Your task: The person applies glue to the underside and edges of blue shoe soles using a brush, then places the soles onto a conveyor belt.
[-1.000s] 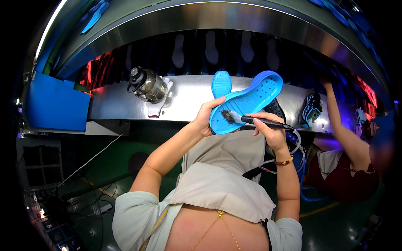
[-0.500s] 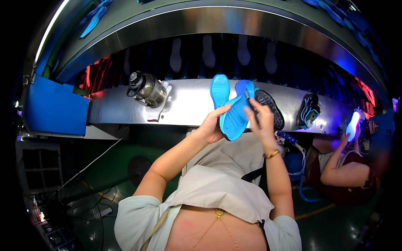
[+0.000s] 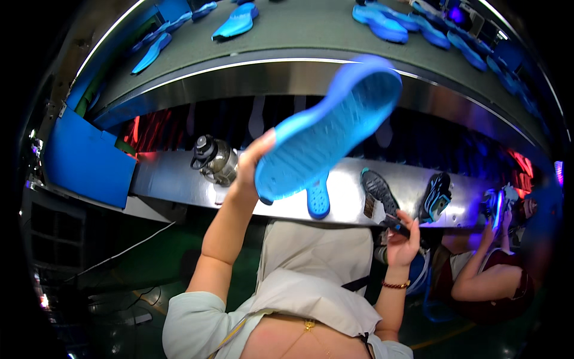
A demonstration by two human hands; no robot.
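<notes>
Raised high over the bench is a blue shoe sole (image 3: 335, 128), its ridged inner side facing me. My left hand (image 3: 248, 167) is closed around its heel-side end at the lower left. My right hand (image 3: 403, 242) pinches the black handle of a flat brush (image 3: 375, 210), whose pale and brown head points left. Just beyond that brush lies a black sole (image 3: 378, 186) with a perforated surface. A second blue sole (image 3: 318, 198) rests on the bench, its upper part hidden behind the raised one.
A dark-lidded bottle (image 3: 216, 160) stands on the metal bench (image 3: 167, 179) at left. Dark shoe parts (image 3: 436, 196) lie toward the right. Blue soles (image 3: 236, 23) sit on the green conveyor (image 3: 299, 37) above. At far right, a co-worker's hands (image 3: 496, 224) hold a lit piece.
My left hand has lifted the blue sole up and away from the bench. My right hand has left the sole and moved down and right with the brush. The view has tilted upward.
</notes>
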